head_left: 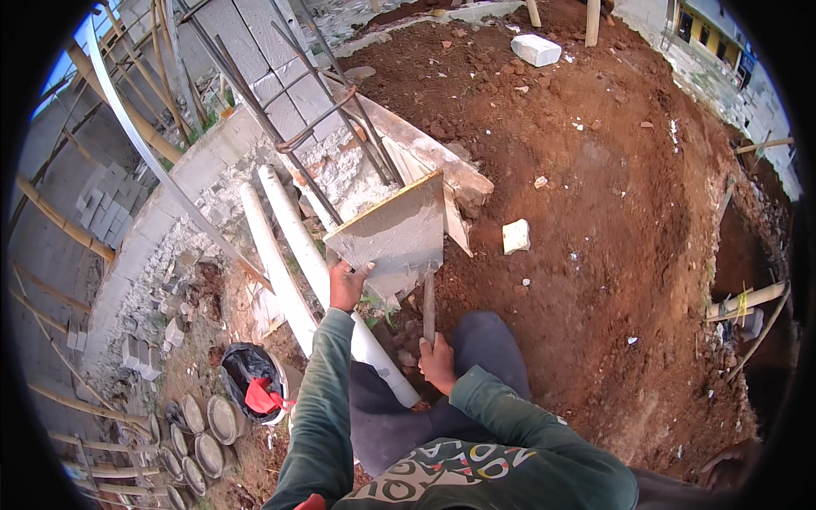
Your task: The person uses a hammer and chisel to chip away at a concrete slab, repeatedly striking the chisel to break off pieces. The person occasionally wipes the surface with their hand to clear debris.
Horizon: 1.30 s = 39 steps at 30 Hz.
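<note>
A flat grey board [395, 234], smeared with mortar and pale along its upper edge, leans tilted against the low concrete stub under the rebar. My left hand [347, 285] is closed on its near left corner, thumb on the face. In my right hand [438, 363] is the lower end of a wooden-handled tool [429, 310]. Its handle points up to the board's lower right edge; the head blends into the grey there, so its kind is unclear. My knees lie just below the board.
Steel rebar [293, 110] rises behind the board. Two white pipes [289, 272] lie left of it, above a bucket lined with black plastic [251, 374] holding red cloth. Several round buckets [212, 450] stand lower left. White blocks [535, 49] dot the red soil [595, 255]; a trench [756, 255] drops at right.
</note>
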Tool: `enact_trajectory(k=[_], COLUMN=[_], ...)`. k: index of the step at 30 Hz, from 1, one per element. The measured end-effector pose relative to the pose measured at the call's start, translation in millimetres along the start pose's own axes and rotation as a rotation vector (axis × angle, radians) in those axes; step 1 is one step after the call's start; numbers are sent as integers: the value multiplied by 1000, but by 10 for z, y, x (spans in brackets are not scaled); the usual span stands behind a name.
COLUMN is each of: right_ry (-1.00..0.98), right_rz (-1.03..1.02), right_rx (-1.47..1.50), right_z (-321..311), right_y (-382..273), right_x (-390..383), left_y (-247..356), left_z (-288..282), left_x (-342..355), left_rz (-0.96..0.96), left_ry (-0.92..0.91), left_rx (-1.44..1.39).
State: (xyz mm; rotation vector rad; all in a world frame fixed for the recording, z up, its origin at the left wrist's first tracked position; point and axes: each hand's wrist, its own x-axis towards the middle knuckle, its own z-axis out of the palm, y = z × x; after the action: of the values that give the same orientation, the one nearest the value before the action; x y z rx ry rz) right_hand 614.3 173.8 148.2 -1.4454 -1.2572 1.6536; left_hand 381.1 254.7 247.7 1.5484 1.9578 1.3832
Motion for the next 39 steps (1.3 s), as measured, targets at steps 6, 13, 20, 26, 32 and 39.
enact_trajectory(k=[6,13,20,26,32,39], right_ry=[-17,3,197,127,344,303], right_rz=[-107,-154,-774,-966,-852,-748], right_rx=[1,-93,-342,-406,-1052,-957], right_z=[-15,-204,-512,-673,-619,-659], right_y=[-38,-71,-812,-1939,-2292,-2125], right_x=[93,136,-174,108,102,250], left_y=[-269,-563,-677,-727,-644,-615], left_z=[125,240,332,373,365,390], left_x=[98,225,208,213,159,122], left_rz=[-101,-12,19,26,47,-10], left_ry=[101,148,200,228,230,186], left_rx=[35,122,320,283,462,502])
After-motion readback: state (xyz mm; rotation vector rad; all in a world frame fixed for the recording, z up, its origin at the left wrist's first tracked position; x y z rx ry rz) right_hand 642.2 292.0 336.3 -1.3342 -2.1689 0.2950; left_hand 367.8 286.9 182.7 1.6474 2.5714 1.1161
